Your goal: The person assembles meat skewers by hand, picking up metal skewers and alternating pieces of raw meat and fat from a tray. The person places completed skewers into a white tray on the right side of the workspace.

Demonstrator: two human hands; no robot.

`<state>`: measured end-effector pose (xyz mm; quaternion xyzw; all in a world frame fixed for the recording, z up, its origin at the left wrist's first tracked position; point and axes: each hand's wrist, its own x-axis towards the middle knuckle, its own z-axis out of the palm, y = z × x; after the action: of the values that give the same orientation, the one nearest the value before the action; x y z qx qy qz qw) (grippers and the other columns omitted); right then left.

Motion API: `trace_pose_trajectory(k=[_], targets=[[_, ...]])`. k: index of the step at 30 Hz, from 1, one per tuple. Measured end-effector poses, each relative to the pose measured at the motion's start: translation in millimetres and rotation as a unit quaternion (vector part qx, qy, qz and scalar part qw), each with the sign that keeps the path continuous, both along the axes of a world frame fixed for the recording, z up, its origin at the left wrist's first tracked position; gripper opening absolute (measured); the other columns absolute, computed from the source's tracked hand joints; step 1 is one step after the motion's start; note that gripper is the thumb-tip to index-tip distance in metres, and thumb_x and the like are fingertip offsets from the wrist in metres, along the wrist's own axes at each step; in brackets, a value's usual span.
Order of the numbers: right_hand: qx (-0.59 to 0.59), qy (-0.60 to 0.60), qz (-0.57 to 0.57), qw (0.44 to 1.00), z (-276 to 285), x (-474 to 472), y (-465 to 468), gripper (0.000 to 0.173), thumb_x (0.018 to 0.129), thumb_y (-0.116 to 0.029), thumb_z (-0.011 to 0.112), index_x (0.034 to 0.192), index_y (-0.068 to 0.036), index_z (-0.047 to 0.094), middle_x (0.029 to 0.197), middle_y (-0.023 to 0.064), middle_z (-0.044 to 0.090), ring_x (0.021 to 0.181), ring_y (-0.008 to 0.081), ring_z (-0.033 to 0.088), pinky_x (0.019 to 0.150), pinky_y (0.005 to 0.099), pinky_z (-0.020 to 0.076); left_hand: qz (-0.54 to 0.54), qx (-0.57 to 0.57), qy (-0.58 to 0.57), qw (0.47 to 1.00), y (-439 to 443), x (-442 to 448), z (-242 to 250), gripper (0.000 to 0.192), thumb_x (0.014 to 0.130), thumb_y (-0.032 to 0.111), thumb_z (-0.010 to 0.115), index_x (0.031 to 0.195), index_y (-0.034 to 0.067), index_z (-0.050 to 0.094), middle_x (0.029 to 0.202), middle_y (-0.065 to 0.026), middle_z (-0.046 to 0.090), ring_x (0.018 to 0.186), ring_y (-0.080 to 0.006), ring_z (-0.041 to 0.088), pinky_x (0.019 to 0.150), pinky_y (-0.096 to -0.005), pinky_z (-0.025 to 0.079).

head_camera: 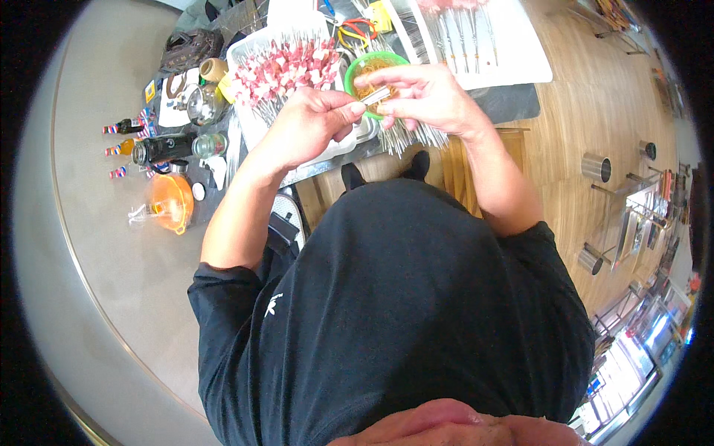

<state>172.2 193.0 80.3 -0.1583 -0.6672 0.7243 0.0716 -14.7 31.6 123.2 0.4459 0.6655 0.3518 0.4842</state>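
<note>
My left hand (312,125) pinches a small bundle of thin metal skewers (377,96) between thumb and fingers. Around the bundle's far end, my right hand (432,100) is spread, thumb and fingers apart; whether it touches the metal cannot be told. Just beneath both hands sits a green bowl (352,69) of thin, tan rubber bands (371,68). Many loose metal skewers (404,136) lie under and in front of the bowl. Left of it, a white tray (237,53) holds a heap of raw meat cubes threaded on skewers (290,67).
Another white tray (516,50) with skewered meat lies at the upper right. Scissors with red and yellow handles (357,32) rest behind the bowl. Glass jars (210,145), bottles (125,127) and an orange basket (173,203) stand at the left. A wooden-look floor (558,145) lies right.
</note>
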Motion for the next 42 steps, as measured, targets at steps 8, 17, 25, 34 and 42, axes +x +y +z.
trace_pose_trajectory(k=[8,17,25,34,42], targets=[[-0.019,0.027,-0.09,0.995,-27.3,15.3,-29.3,0.022,0.098,-0.007,0.068,0.115,0.006,0.073,0.096,0.0105,0.077,0.076,0.0118,0.071,0.071,0.0272,0.0589,0.013,-0.082,-0.084,0.993,20.5,-3.3,-1.8,0.036,0.104,0.03,0.065,0.077,0.007,0.07,0.062,0.0068,0.055,0.052,-0.0018,0.038,0.048,-0.0225,0.025],[-0.185,0.122,-0.154,0.963,1.5,34.2,16.1,0.029,0.098,-0.006,0.061,0.121,0.007,0.071,0.111,0.0199,0.076,0.063,0.0083,0.066,0.051,0.0162,0.0435,0.003,-0.063,-0.048,0.997,12.4,-12.7,-4.8,0.034,0.103,0.026,0.067,0.077,0.004,0.073,0.06,0.0049,0.056,0.054,-0.0034,0.041,0.051,-0.0253,0.031],[0.061,0.037,-0.055,0.996,8.6,3.2,-11.8,0.044,0.095,-0.006,0.071,0.138,-0.007,0.066,0.088,0.0056,0.076,0.076,0.0066,0.071,0.056,0.0191,0.0495,-0.013,-0.062,-0.05,0.997,8.9,-10.0,-0.5,0.03,0.102,0.024,0.067,0.08,0.004,0.074,0.061,0.0052,0.056,0.055,-0.0039,0.042,0.052,-0.0258,0.033],[0.318,0.115,-0.048,0.94,-21.4,0.2,-59.7,0.012,0.091,-0.008,0.071,0.101,-0.002,0.073,0.089,0.0086,0.072,0.086,0.0208,0.07,0.079,0.0345,0.0569,0.133,-0.083,-0.179,0.971,5.2,-25.6,-6.5,0.017,0.101,0.021,0.069,0.1,0.004,0.073,0.069,0.0042,0.059,0.053,-0.003,0.04,0.048,-0.0231,0.028],[-0.093,0.006,-0.182,0.979,11.4,-19.4,-50.1,0.013,0.094,-0.008,0.069,0.103,-0.001,0.076,0.086,0.0025,0.07,0.058,0.0098,0.058,0.05,0.0239,0.0466,0.088,0.055,-0.012,0.995,-0.3,-11.4,6.2,0.026,0.104,0.021,0.063,0.085,0.005,0.07,0.065,0.0007,0.059,0.058,-0.0081,0.048,0.052,-0.0289,0.04]])
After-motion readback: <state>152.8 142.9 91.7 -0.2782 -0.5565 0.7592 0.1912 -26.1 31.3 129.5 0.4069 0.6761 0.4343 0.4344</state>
